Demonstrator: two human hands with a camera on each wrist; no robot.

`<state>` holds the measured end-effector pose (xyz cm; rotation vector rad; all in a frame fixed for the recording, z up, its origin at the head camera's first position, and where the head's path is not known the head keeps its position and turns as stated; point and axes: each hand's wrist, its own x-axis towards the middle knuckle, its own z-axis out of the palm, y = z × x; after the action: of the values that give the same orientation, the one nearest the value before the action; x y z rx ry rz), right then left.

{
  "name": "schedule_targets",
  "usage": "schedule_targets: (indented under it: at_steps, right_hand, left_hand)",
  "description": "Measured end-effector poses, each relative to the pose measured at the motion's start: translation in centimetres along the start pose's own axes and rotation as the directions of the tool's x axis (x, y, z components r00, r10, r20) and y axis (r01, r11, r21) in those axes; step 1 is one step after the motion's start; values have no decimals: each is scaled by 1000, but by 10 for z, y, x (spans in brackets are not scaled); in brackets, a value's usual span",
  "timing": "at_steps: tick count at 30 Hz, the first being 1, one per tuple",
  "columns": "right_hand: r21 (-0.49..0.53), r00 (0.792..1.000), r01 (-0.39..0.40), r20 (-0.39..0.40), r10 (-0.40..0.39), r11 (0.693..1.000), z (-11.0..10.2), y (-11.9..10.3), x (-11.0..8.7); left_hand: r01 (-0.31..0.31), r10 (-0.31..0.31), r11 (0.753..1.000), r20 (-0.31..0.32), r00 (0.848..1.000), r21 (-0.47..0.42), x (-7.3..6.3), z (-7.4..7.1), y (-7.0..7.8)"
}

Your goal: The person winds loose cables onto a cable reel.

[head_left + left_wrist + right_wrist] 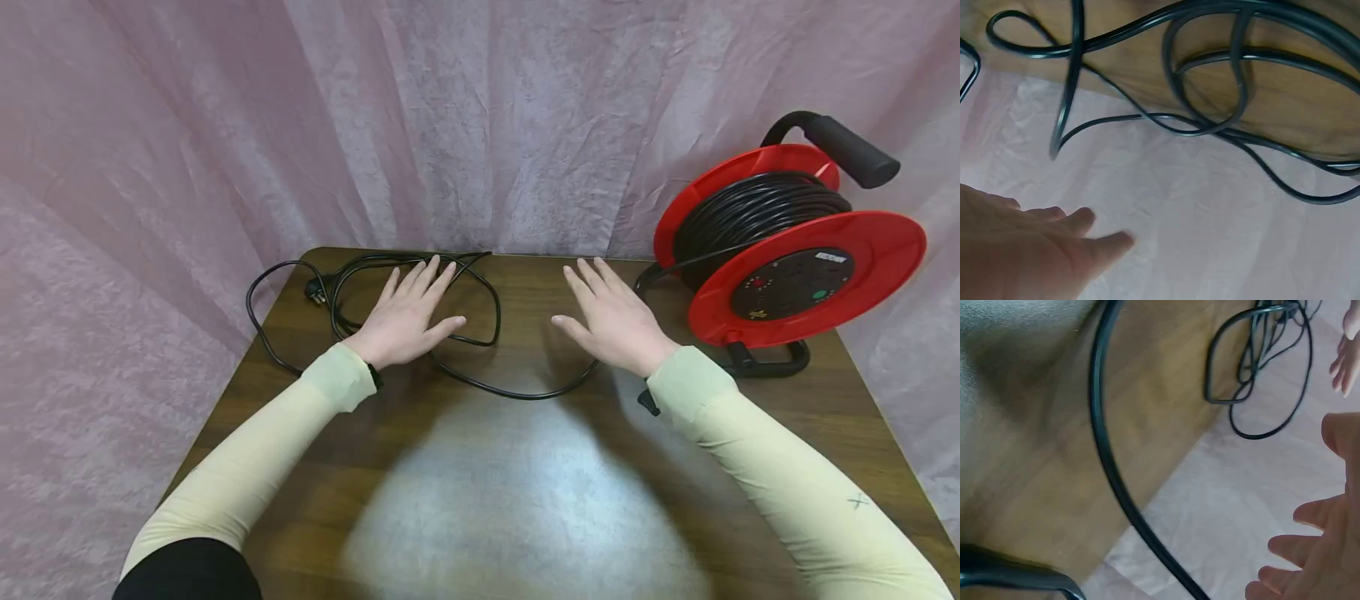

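Note:
My left hand (405,317) is held palm down over the loose black cable (498,312), fingers straight and spread, holding nothing. To its right, my right hand (615,321) is stretched out the same way above the table, also holding nothing. Loops of the cable lie beneath and around the left hand, with a black plug (317,289) at their left. One length of cable curves across from the loops and passes under the right hand. On the right stands a red cable reel (885,250) with black cable wound on its drum. Both wrist views show the fingers apart from the cable.
The wooden table (315,467) has its back edge against a pink curtain (480,125). The reel's black handle (851,150) sticks up at its top, and its black stand (772,362) rests near the table's right side. A bright reflection lies at the table's front middle.

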<state>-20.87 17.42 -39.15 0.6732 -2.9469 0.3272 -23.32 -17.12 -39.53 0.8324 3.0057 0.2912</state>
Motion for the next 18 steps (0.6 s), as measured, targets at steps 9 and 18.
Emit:
schedule_targets:
  at_steps: [9,18]
  right_hand:
    - [-69,973,92,-205,-105,993,-69,-4,-24]
    - [-135,916,-143,-394,79,981,-178,40,-52]
  left_hand:
    - [-144,145,989,18,989,-44,-4,-17,37]
    - [-204,212,976,131,968,-74,-20,-12,93]
